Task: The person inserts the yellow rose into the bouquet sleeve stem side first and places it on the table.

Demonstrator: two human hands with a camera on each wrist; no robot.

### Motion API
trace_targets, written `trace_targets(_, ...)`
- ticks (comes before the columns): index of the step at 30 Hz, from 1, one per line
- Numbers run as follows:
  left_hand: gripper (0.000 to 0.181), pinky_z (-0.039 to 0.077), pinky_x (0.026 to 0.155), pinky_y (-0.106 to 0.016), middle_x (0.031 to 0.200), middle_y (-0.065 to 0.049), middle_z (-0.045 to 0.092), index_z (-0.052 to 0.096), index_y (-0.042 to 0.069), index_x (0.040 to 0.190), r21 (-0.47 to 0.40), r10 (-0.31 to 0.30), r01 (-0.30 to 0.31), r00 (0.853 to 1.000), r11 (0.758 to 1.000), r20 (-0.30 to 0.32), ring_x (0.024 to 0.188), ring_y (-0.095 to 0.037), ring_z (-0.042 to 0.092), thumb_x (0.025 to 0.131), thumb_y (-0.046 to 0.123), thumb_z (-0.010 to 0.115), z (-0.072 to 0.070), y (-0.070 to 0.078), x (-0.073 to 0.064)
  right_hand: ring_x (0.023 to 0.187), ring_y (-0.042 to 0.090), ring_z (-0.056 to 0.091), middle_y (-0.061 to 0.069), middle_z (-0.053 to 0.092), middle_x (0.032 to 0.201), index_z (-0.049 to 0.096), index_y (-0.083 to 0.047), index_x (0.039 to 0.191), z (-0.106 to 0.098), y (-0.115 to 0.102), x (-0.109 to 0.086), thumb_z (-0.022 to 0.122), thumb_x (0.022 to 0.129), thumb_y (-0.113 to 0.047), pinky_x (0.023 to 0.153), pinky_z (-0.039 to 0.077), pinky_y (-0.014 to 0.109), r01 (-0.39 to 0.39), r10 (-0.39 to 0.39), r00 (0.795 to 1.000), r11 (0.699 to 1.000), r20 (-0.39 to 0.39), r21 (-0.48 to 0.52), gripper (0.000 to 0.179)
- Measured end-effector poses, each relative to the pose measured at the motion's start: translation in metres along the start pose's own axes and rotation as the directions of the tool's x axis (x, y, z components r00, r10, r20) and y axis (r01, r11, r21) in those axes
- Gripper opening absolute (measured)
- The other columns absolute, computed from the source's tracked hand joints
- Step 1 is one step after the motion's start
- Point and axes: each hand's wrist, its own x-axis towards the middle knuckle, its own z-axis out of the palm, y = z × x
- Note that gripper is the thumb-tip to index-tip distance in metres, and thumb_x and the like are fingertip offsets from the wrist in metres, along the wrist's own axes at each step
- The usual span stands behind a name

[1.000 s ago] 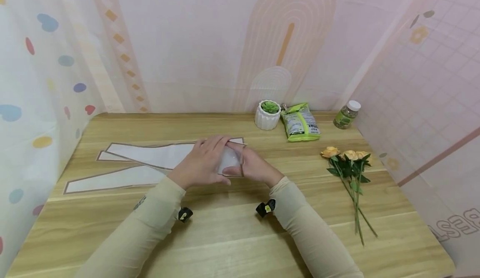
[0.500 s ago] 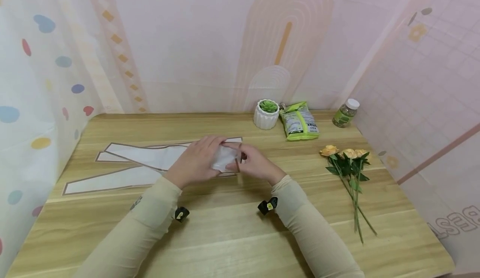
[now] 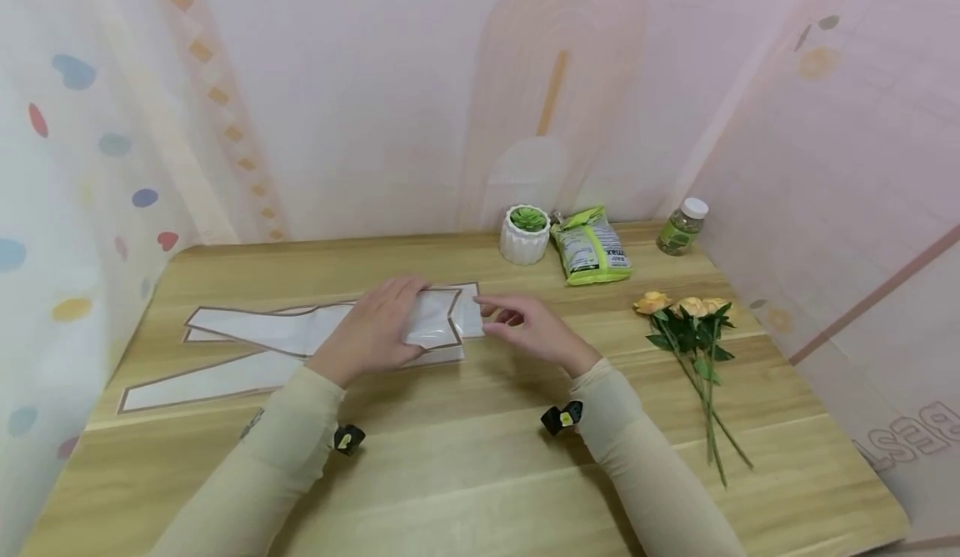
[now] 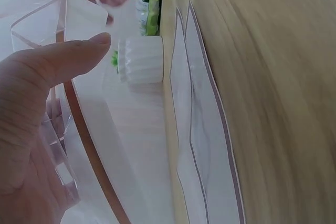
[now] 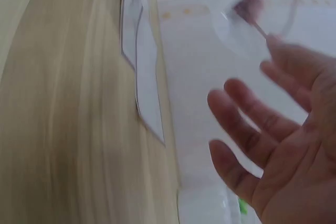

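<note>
My left hand (image 3: 375,329) holds a flat, tapered, see-through flower sleeve (image 3: 435,323) with brown edging, raised over similar sleeves (image 3: 197,382) on the table. In the left wrist view, its thumb lies across the clear film (image 4: 97,129) with a brown stripe, and the sleeve's wide end stands apart. My right hand (image 3: 536,333) is just right of that wide end, fingers loosely bent and holding nothing. The right wrist view shows its fingers (image 5: 247,124) spread, with the thumb side close to the sleeve's blurred edge.
At the back stand a white ribbed pot (image 3: 524,244) with a green succulent, a green packet (image 3: 594,248) and a white-lidded jar (image 3: 681,228). Artificial yellow roses (image 3: 701,332) with long stems lie on the right. A patterned curtain (image 3: 360,98) backs the wooden table (image 3: 480,474).
My right hand has let go of the sleeve's wide end and moved off to the right. The left hand keeps its hold and has shifted slightly left.
</note>
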Motion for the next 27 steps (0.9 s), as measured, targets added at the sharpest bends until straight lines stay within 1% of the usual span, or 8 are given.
trace_targets(3, 0.089, 0.038, 0.109, -0.057, 0.145, -0.018, 0.049, 0.043, -0.001, 0.144, -0.006, -0.022, 0.022, 1.0, 1.0, 0.003, 0.136, -0.036, 0.043, 0.072, 0.029, 0.086, 0.0, -0.005, -0.006, 0.103, 0.025, 0.065, 0.017, 0.068, 0.121, 0.058, -0.005, 0.141, -0.017, 0.008, -0.012, 0.062, 0.101, -0.017, 0.091, 0.053, 0.039, -0.103, 0.1, 0.993, 0.994, -0.064, -0.044, 0.041)
trace_targets(6, 0.089, 0.039, 0.108, -0.057, 0.144, -0.018, 0.049, 0.042, 0.0, 0.144, -0.013, -0.038, 0.038, 0.999, 0.999, 0.003, 0.135, -0.036, 0.043, 0.073, 0.031, 0.086, -0.001, -0.007, -0.008, 0.098, 0.027, 0.065, 0.018, 0.068, 0.117, 0.059, -0.003, 0.138, -0.043, 0.02, -0.03, 0.057, 0.104, -0.02, 0.084, 0.053, 0.039, -0.237, 0.223, 0.961, 0.969, -0.164, -0.069, 0.038)
trace_targets(9, 0.09, 0.04, 0.106, -0.058, 0.144, -0.018, 0.049, 0.041, 0.0, 0.145, -0.013, -0.054, 0.054, 0.999, 0.998, 0.009, 0.136, -0.036, 0.043, 0.074, 0.033, 0.086, -0.001, -0.009, -0.01, 0.095, 0.03, 0.065, 0.021, 0.067, 0.114, 0.059, 0.002, 0.135, -0.072, 0.032, -0.05, 0.053, 0.106, -0.022, 0.08, 0.053, 0.042, -0.352, 0.334, 0.911, 0.935, -0.243, -0.035, 0.038)
trace_targets(13, 0.094, 0.042, 0.104, -0.059, 0.145, -0.018, 0.048, 0.04, 0.0, 0.145, -0.005, -0.066, 0.066, 0.998, 0.998, 0.019, 0.136, -0.036, 0.042, 0.073, 0.037, 0.088, -0.001, -0.011, -0.012, 0.096, 0.032, 0.064, 0.024, 0.064, 0.115, 0.056, 0.005, 0.135, -0.108, 0.048, -0.078, 0.048, 0.108, -0.025, 0.08, 0.053, 0.042, -0.483, 0.462, 0.829, 0.875, -0.317, 0.012, 0.042)
trace_targets(17, 0.096, 0.04, 0.105, -0.06, 0.145, -0.019, 0.047, 0.04, 0.0, 0.146, -0.009, -0.077, 0.077, 0.997, 0.997, 0.027, 0.138, -0.037, 0.04, 0.073, 0.038, 0.088, 0.001, -0.014, -0.014, 0.089, 0.028, 0.064, 0.023, 0.066, 0.108, 0.059, 0.008, 0.128, -0.132, 0.06, -0.105, 0.047, 0.108, -0.026, 0.072, 0.051, 0.035, -0.59, 0.533, 0.758, 0.806, -0.376, -0.047, 0.041)
trace_targets(22, 0.096, 0.039, 0.105, -0.061, 0.146, -0.02, 0.046, 0.039, 0.001, 0.146, -0.007, -0.089, 0.089, 0.995, 0.996, 0.034, 0.139, -0.038, 0.039, 0.074, 0.04, 0.088, 0.004, -0.018, -0.016, 0.064, 0.02, 0.05, 0.009, 0.057, 0.074, 0.06, 0.003, 0.091, -0.143, 0.069, -0.13, 0.053, 0.105, -0.02, 0.06, 0.042, 0.035, -0.639, 0.567, 0.747, 0.757, -0.348, -0.137, 0.027)
trace_targets(24, 0.096, 0.04, 0.104, -0.061, 0.145, -0.02, 0.046, 0.039, 0.001, 0.146, -0.009, -0.089, 0.089, 0.995, 0.996, 0.032, 0.138, -0.038, 0.04, 0.074, 0.04, 0.088, 0.004, -0.018, -0.016, 0.062, 0.019, 0.045, 0.004, 0.052, 0.072, 0.056, 0.0, 0.087, -0.145, 0.071, -0.139, 0.054, 0.104, -0.019, 0.058, 0.039, 0.035, -0.645, 0.57, 0.743, 0.751, -0.352, -0.144, 0.026)
trace_targets(27, 0.095, 0.04, 0.103, -0.06, 0.145, -0.02, 0.047, 0.04, 0.001, 0.146, -0.015, -0.084, 0.084, 0.996, 0.996, 0.028, 0.137, -0.038, 0.041, 0.074, 0.04, 0.087, 0.005, -0.018, -0.016, 0.065, 0.019, 0.046, 0.005, 0.053, 0.078, 0.056, 0.0, 0.094, -0.147, 0.071, -0.15, 0.055, 0.104, -0.021, 0.059, 0.04, 0.035, -0.654, 0.568, 0.722, 0.746, -0.396, -0.122, 0.023)
